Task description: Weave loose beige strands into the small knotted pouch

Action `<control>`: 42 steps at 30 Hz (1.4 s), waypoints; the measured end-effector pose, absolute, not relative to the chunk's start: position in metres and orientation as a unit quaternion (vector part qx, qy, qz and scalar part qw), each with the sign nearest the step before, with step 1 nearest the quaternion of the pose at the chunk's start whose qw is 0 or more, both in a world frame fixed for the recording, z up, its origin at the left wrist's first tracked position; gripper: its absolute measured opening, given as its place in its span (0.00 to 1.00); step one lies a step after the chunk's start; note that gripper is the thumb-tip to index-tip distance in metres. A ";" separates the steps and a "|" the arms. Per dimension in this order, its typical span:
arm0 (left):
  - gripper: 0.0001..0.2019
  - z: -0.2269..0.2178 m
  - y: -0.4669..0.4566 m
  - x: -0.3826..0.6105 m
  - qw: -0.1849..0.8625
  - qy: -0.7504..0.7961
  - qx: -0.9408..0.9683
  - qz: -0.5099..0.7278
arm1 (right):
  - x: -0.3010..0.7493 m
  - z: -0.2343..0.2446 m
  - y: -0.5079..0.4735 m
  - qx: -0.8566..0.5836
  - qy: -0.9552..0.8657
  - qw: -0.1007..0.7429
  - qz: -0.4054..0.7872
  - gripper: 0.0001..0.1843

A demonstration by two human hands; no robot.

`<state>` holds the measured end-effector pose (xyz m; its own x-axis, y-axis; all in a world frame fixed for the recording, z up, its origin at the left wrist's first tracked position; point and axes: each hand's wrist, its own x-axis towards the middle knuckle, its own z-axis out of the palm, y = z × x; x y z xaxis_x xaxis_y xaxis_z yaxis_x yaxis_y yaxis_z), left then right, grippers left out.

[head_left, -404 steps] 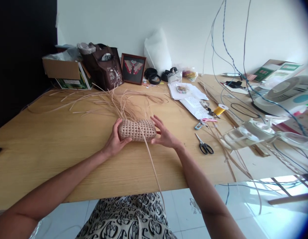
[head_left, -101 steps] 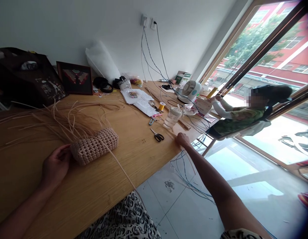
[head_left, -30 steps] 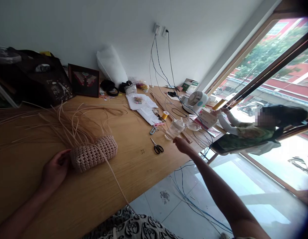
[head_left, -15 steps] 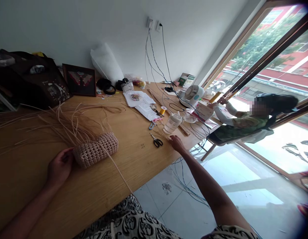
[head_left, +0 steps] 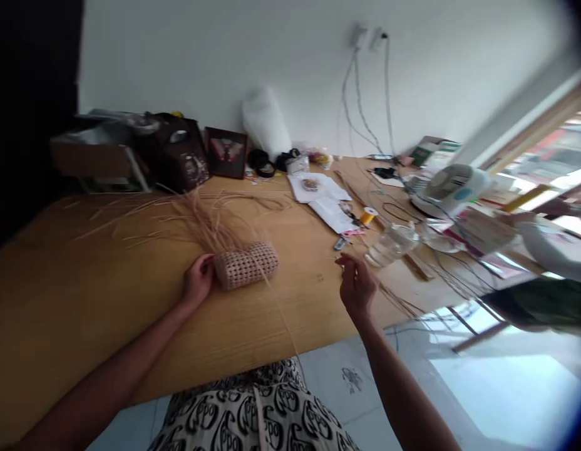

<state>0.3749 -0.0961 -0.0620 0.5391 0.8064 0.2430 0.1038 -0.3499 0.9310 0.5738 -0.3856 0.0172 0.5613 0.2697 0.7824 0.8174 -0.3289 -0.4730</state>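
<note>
A small pinkish-beige woven basket [head_left: 248,264] lies on its side on the wooden table, with many loose long strands [head_left: 208,222] fanning out behind it. My left hand [head_left: 198,280] is closed at the basket's left end, fingers curled against its edge. One long strand [head_left: 281,307] runs from the weave toward my lap. My right hand [head_left: 359,288] is pinched above the table, left of a clear water jug [head_left: 391,245]. Thin brown strips [head_left: 398,299] trail from behind it toward the table edge; blur hides the exact grip. My right hand covers the scissors' place.
Beyond my right hand lie a blue cutter [head_left: 340,243], a yellow thread spool [head_left: 368,215] and papers [head_left: 330,213]. A white fan [head_left: 452,191] and cables stand further right, near another person's sleeve [head_left: 553,244]. A framed piece [head_left: 226,152] and dark bag [head_left: 178,150] are at the back.
My view has turned left. My right hand has drawn back from beside the jug toward the scissors' spot, brown strips now trailing behind it. My left hand stays at the basket.
</note>
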 end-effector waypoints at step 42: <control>0.07 -0.007 -0.110 0.370 0.256 0.066 0.953 0.146 | 0.507 -0.011 -0.344 -0.805 -0.439 0.396 -0.052 0.10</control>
<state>0.3702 -0.1104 -0.0067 0.9489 0.2007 0.2436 0.0515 -0.8598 0.5081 0.5065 -0.3439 -0.0106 0.6090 0.6652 0.4320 0.7479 -0.3001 -0.5921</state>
